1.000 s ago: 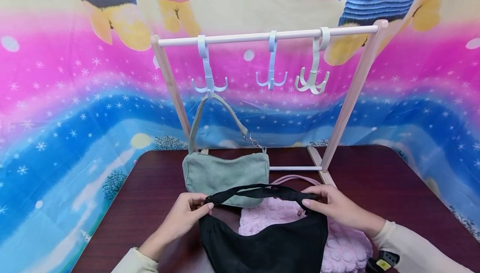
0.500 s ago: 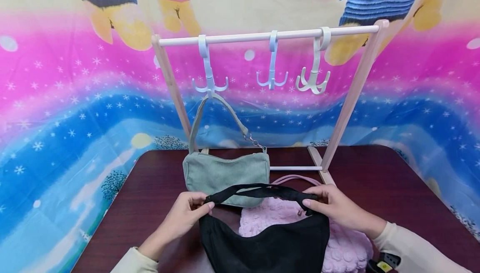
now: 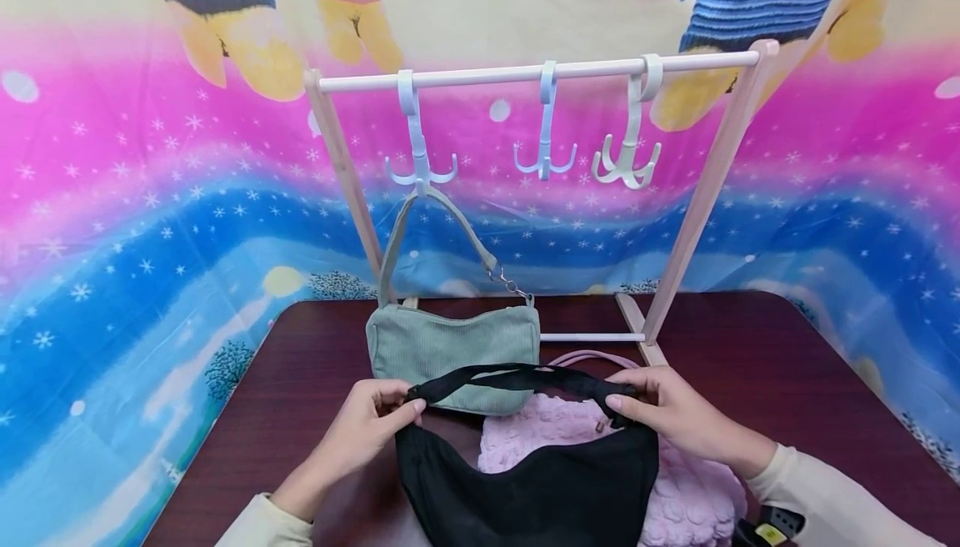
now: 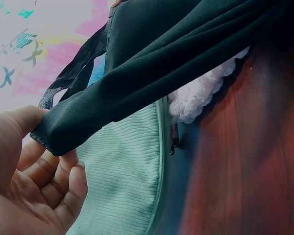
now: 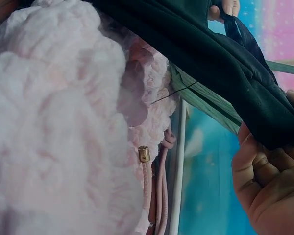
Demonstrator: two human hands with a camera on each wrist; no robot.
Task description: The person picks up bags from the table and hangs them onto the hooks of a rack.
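Note:
A black shoulder bag (image 3: pixel 532 497) is held up at the near side of the table, its strap (image 3: pixel 517 376) arching across the top. My left hand (image 3: pixel 367 426) pinches the bag's left upper corner, where the strap meets it. At the opposite corner my right hand (image 3: pixel 682 414) pinches the strap end between thumb and fingers. Behind the black bag lies a fluffy pink bag (image 3: pixel 697 489) with thin pink handles, partly covered by it. A green corduroy bag (image 3: pixel 453 347) hangs by its strap from the left hook (image 3: pixel 420 147), its lower edge overlapped by the black strap.
A light wooden rack (image 3: pixel 517 74) stands at the back of the dark red table (image 3: pixel 285 380). Its bar carries a blue hook (image 3: pixel 544 130) in the middle and a pale green hook (image 3: pixel 628 138) at right. A patterned cloth (image 3: pixel 150 222) hangs behind.
The left hand and the left end of the black bag have shifted very slightly up and left. Both hands keep their grip; the other bags and the hooks stay put.

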